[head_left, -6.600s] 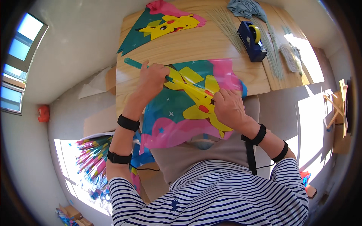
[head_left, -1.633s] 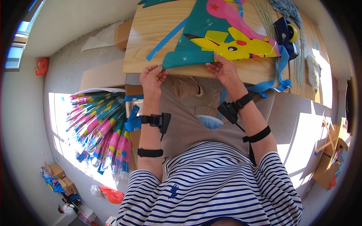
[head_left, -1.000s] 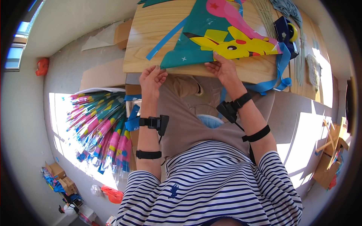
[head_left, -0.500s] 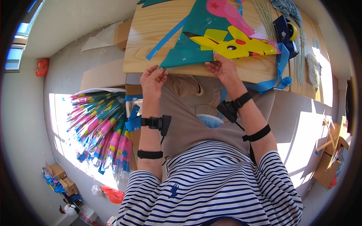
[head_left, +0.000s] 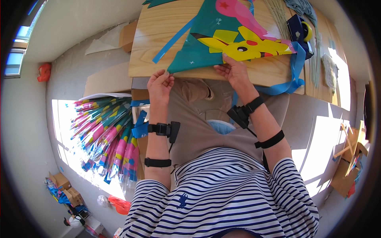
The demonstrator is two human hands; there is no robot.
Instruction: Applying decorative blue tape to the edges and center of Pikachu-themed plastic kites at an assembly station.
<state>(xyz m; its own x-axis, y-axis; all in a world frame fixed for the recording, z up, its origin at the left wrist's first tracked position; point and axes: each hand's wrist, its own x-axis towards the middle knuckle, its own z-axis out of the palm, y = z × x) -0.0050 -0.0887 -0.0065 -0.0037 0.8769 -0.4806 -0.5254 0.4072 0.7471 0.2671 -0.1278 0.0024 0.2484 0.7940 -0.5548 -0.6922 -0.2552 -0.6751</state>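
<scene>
A thin green kite (head_left: 198, 51), printed with a yellow long-eared cartoon figure and a pink shape, lies folded over the near edge of the wooden table (head_left: 152, 45). My left hand (head_left: 160, 83) pinches its left corner between thumb and fingertips. My right hand (head_left: 234, 71) grips the lower edge below the yellow figure, thumb on top and fingers curled underneath. A blue ribbon (head_left: 174, 39) stretches out from the kite at the left. Another blue ribbon (head_left: 298, 67) hangs in loops at its right end.
A dark blue tape dispenser (head_left: 295, 33) with yellow tape stands right of the kite, beside bundled thin sticks (head_left: 278, 16). Grey cloth (head_left: 299, 6) lies farther back. Many wrapped colourful kites (head_left: 107, 135) fan out on my left, near cardboard (head_left: 109, 81).
The kite has shifted slightly left and toward me, both hands moving with it. Both hands keep their hold on its edge.
</scene>
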